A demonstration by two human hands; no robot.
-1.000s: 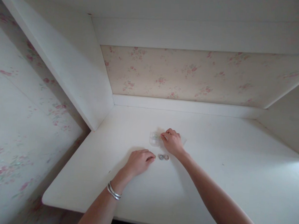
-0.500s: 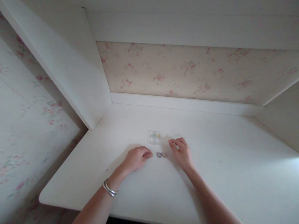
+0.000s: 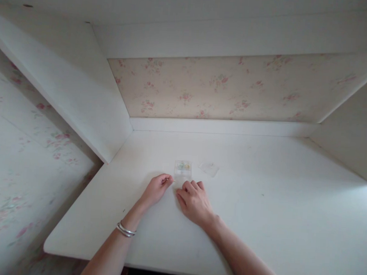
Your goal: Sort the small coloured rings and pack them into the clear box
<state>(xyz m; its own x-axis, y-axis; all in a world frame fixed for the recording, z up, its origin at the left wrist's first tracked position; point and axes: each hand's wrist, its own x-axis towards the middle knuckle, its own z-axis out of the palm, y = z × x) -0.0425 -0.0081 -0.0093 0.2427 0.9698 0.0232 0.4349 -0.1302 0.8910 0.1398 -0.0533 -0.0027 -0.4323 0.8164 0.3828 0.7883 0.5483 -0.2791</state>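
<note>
A small clear plastic box (image 3: 183, 174) with compartments stands on the white desktop, with greenish and yellowish small things in its far part. Just off its near left corner is my left hand (image 3: 157, 190), thumb and forefinger pinched together; whatever lies between them is too small to make out. My right hand (image 3: 196, 201) rests low on the desktop right in front of the box, palm down, fingers curled inward. What its fingertips hold, if anything, is hidden beneath the hand. To the right of the box lies a flat clear plastic lid (image 3: 209, 169).
The white desktop (image 3: 252, 231) runs back to a low ledge (image 3: 221, 127) under flowered wallpaper (image 3: 198, 89). A side panel (image 3: 81, 87) rises at left, another at right, and a shelf hangs overhead. A tiny speck (image 3: 263, 195) lies at right.
My right hand has come from beside the lid leftward and nearer, over the spot where small ring-like things lay; they are now hidden. My left hand has shifted slightly left, still pinched. The view has tilted.
</note>
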